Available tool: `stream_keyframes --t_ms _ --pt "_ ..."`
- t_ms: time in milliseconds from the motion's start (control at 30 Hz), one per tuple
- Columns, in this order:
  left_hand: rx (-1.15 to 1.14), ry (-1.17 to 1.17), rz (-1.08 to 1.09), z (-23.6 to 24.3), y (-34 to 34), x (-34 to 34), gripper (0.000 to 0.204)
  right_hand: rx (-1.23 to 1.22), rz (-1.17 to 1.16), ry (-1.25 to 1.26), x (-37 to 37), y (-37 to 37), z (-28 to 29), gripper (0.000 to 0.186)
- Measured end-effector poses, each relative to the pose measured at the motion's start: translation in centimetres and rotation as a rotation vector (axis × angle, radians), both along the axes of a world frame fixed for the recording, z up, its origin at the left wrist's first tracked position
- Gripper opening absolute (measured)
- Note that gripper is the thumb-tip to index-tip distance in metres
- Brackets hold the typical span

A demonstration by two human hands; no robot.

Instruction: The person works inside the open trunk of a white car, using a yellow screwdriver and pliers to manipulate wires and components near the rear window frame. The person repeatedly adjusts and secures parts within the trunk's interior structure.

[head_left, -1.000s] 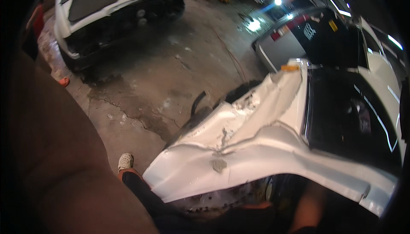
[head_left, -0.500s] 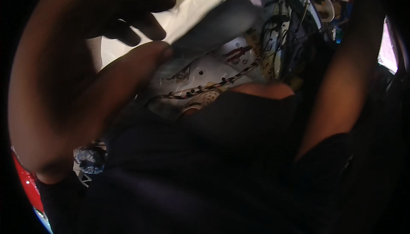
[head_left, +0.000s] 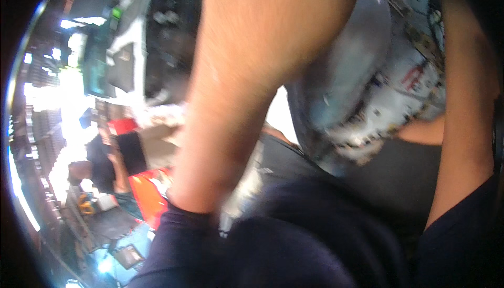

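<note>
Two bare arms frame a stretch of car bodywork. The left arm (head_left: 262,51), large and motion-blurred, rises from a dark navy fabric sleeve (head_left: 181,241) to the upper edge; the right arm (head_left: 467,130) runs upward along the right side. Both hands lie beyond the visible field, so whether their fingers are open, closed or gripping anything cannot be told. The dark navy fabric shirt (head_left: 294,235) of the wearer occupies the lower centre, with a strip of bare leg (head_left: 422,130) beyond it.

Between the arms is the bodywork nearest to them: a smooth, curved grey panel (head_left: 341,72), immediately right of the left arm, and, just beside it, a pale metal section with dark holes (head_left: 386,114) bearing red marks (head_left: 413,77). Contact with either hand cannot be determined.

Farther off, at left, a bright orange-red sheet (head_left: 147,196) appears near the sleeve. Beyond it is a co-worker in a black top (head_left: 100,156); above, a white car (head_left: 139,41) shows its black, open front cavity (head_left: 170,36).
</note>
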State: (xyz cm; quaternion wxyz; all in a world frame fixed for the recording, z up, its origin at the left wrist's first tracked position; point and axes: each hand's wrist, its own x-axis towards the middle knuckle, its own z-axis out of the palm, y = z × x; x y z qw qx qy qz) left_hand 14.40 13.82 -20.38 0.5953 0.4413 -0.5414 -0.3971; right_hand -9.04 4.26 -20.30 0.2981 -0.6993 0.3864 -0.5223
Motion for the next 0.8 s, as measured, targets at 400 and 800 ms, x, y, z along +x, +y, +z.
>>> stream_keyframes --t_ms 400,800 --pt "0.218 0.419 -0.181 10.4 -8.6 -16.5 0.036 0.27 0.247 -1.125 -3.0 -1.0 6.0 0.014" --pt "0.057 0.358 -0.048 13.6 -11.4 -16.2 0.025 0.271 0.382 -1.18 -5.3 -2.5 10.0 0.01"
